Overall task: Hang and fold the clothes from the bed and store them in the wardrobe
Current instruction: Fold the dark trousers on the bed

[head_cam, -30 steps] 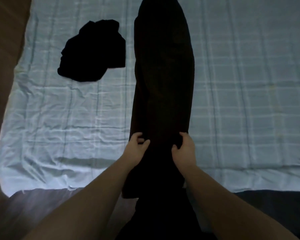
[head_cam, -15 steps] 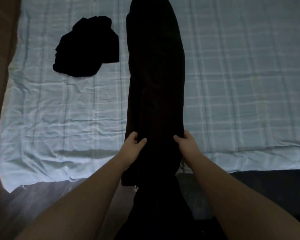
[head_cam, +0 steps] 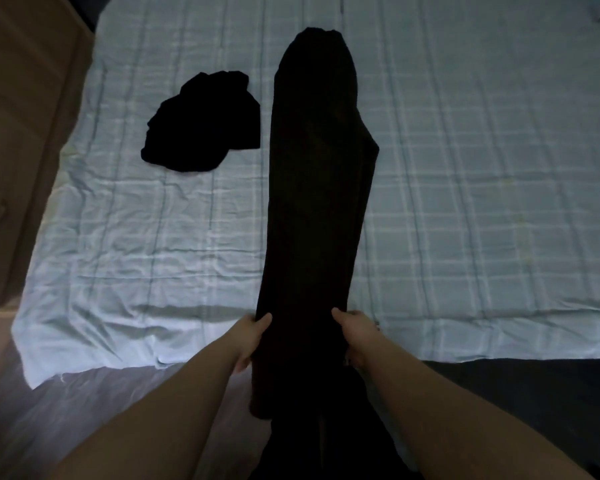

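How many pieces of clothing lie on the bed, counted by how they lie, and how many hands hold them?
Long dark garment laid out flat along the pale checked bed sheet: 1
Crumpled black garment in a heap on the sheet: 1
Hands gripping the long garment's near end: 2, left hand and right hand
Total: 2 garments, 2 hands

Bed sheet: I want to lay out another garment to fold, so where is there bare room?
The widest bare stretch of the checked sheet lies right of the long dark garment. A smaller patch lies left of it, below the crumpled black garment. The near edge is taken: left hand and right hand grip the long garment.
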Tool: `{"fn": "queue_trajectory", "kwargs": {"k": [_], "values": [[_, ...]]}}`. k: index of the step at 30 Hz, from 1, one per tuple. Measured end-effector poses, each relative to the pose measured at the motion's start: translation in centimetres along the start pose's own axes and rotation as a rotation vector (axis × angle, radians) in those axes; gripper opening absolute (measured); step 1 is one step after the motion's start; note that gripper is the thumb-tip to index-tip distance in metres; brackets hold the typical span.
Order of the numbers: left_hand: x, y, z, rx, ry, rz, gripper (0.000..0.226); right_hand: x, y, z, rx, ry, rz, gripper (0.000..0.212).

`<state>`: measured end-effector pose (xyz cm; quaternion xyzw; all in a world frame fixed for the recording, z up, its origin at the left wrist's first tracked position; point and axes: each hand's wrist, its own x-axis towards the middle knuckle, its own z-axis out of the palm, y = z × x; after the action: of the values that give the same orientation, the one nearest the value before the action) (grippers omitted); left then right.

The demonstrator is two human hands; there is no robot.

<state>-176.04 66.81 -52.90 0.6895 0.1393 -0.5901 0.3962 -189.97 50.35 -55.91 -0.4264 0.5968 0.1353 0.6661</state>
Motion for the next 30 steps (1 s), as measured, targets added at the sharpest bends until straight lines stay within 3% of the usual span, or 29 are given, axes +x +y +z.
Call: {"fn": "queue_trajectory", "kwargs": {"k": [2,5,8,10,14,18,22,26,30], "values": [[0.8,-1.1,-0.6,0.148,-0.031,-0.028,0.036,0.8,1.1,0.3,-0.018,-0.077,0.042,0.031],[1.1,-2.1,-0.8,0.158,-0.010,-0.031,0.032,1.5,2.7,0.5,-0.068,-0.098,0.065,0.047],[0.8,-3.2,-1.2,0.117,0.015,0.032,0.021,2.3,4.6,0.4,-0.276,-0.017,0.037,0.054],[0.8,-3.9,-1.5,0.077,-0.010,0.083,0.019,1.7,4.3,0.3,-0.344,0.043,-0.026,0.040],[1.4,-5.6,-1.9,0.096,0.058,0.168,0.031,0.5,4.2,0.9,-0.305,0.055,-0.102,0.017],[1.9,-6.8,-1.7,0.275,0.137,0.184,0.034,1.6,6.6,0.9,-0.270,0.049,-0.016,0.034],[1.9,-7.5,-1.3,0.293,0.276,0.186,0.045,1.3,7.2,1.0,-0.253,0.105,-0.005,0.027],[1.5,-8.1,-1.3,0.288,0.213,0.100,0.059,1.6,7.8,1.2,-0.190,0.126,0.026,0.032],[1.0,-7.0,-1.5,0.320,0.132,0.063,0.049,1.1,7.7,0.7,-0.128,0.030,0.037,0.038]]}}
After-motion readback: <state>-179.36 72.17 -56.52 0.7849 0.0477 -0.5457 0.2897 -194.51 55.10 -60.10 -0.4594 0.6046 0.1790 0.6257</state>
